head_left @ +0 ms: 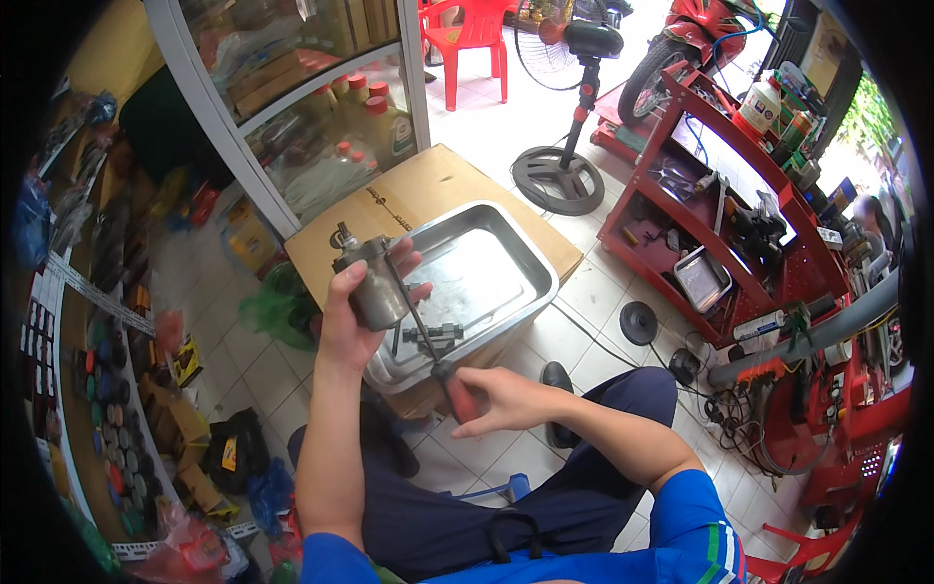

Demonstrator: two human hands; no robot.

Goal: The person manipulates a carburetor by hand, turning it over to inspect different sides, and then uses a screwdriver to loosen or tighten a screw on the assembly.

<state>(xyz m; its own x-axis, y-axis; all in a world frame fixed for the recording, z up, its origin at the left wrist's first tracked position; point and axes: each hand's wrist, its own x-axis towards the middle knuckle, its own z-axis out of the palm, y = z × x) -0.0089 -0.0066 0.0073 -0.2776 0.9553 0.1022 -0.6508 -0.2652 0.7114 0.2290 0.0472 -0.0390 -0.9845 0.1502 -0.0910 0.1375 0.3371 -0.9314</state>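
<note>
I see my left hand (352,316) closed around a grey metal motor (370,282), held upright above the left rim of the steel tray (530,255). My right hand (491,399) grips the red handle of a screwdriver (428,341); its shaft goes up toward 11 o'clock and the tip meets the motor body. In the tray, at 3 o'clock from the motor, lie some dark small parts (435,334). The tray sits on a brown cardboard box (428,185). At 12 o'clock from the box stands a glass cabinet (321,107) with bottles that have red caps and pale labels. At 9 o'clock a wall rack (88,321) carries small hanging packages, many round and in red, green and black. Near 7 o'clock, on the floor, is a black bag with a yellow label (230,450). At 2 o'clock a red tool cart (720,195) holds a white bottle (761,105).
</note>
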